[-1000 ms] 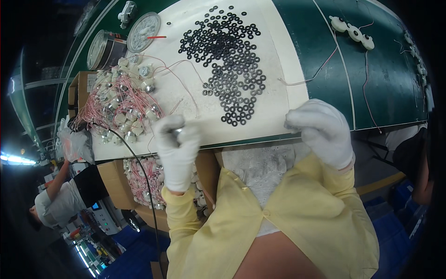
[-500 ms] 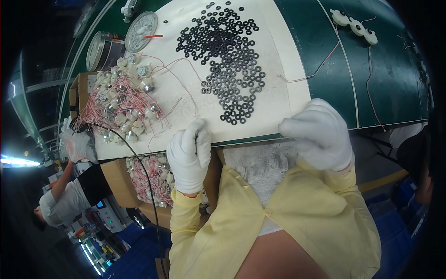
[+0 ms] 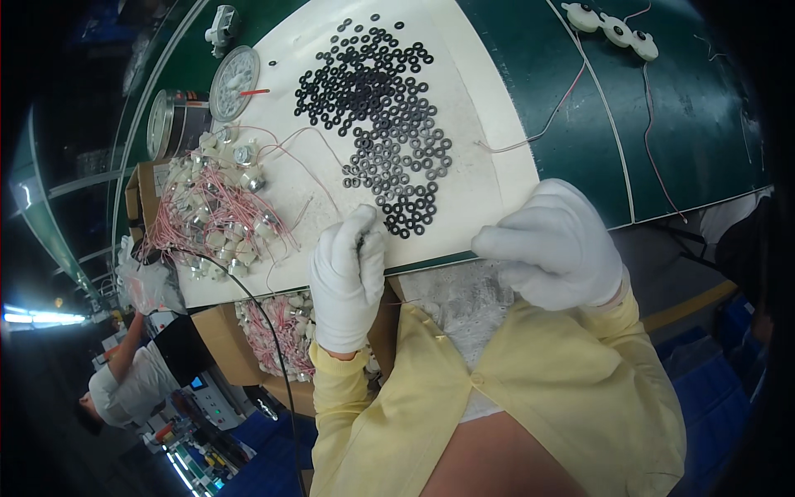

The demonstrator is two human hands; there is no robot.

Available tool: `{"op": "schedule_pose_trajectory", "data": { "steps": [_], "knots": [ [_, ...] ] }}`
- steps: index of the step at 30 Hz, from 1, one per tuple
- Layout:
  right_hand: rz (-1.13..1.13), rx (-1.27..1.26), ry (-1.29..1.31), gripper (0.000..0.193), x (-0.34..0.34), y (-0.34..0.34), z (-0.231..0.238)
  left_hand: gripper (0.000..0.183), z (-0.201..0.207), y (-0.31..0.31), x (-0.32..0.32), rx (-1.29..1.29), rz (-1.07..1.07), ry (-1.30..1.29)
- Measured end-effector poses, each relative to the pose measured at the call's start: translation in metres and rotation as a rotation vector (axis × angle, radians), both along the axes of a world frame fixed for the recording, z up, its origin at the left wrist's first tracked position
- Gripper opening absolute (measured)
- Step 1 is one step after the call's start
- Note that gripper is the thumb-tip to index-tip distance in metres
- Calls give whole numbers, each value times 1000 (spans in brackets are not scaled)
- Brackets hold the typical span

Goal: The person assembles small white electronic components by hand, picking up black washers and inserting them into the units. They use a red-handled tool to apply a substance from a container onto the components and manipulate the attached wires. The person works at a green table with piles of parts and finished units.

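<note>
My left hand (image 3: pixel 346 280), in a white glove, is closed at the table's near edge beside the black rings (image 3: pixel 397 157). A dark spot shows between its thumb and fingers, too small to name. To the right, my right hand (image 3: pixel 553 248), also gloved, hovers over the near edge with thumb and fingers pressed together; anything in them is hidden. The rings lie in a wide spread on a white sheet (image 3: pixel 484 199). Left of them is a heap of small white and metal motor-like parts (image 3: pixel 219 207) with pink wires.
A round dish (image 3: pixel 234 70) of white paste holds a red stick (image 3: pixel 257 92), beside a tin can (image 3: pixel 170 124). Three joined white parts (image 3: pixel 614 31) with wires lie far right. Below the table edge stands a cardboard box (image 3: pixel 219 344) of wired parts. A person (image 3: pixel 137 381) is at left.
My left hand has shifted slightly right relative to the rings and turned a little, its fingers still closed. My right hand has moved slightly left. The whole view has tilted a little.
</note>
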State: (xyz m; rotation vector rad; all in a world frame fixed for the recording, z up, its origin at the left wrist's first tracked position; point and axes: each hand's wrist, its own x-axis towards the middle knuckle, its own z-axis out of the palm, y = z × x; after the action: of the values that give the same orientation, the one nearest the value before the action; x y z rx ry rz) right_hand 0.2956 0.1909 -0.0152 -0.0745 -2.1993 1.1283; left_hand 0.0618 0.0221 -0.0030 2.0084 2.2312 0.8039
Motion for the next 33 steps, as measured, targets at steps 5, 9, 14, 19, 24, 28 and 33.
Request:
{"op": "schedule_pose_trajectory", "data": {
  "steps": [5, 9, 14, 19, 24, 28, 33],
  "knots": [
    [11, 30, 20, 34, -1, 0, -5, 34, 7, 2, -3, -56, -5, 78],
    [-37, 65, -74, 36, 4, 0, 2, 28, 25, 5, 4, -190, 7, 154],
    [-47, 78, -66, 36, 5, -1, -4, 29, 50, -1, 7, -350, 5, 274],
    [-42, 77, -112, 33, 4, 0, 4, 26, 55, -7, 4, -432, 25, 339],
    [-89, 105, -133, 28, 5, -6, 4, 26, 42, -11, -6, -365, 5, 92],
    [-171, 109, -15, 29, -1, -9, -2, 21, 5, -30, -3, -148, 223, -141],
    [-197, -24, 74, 38, -26, -28, -3, 40, 6, -37, 13, 156, 593, -984]
  ]
}}
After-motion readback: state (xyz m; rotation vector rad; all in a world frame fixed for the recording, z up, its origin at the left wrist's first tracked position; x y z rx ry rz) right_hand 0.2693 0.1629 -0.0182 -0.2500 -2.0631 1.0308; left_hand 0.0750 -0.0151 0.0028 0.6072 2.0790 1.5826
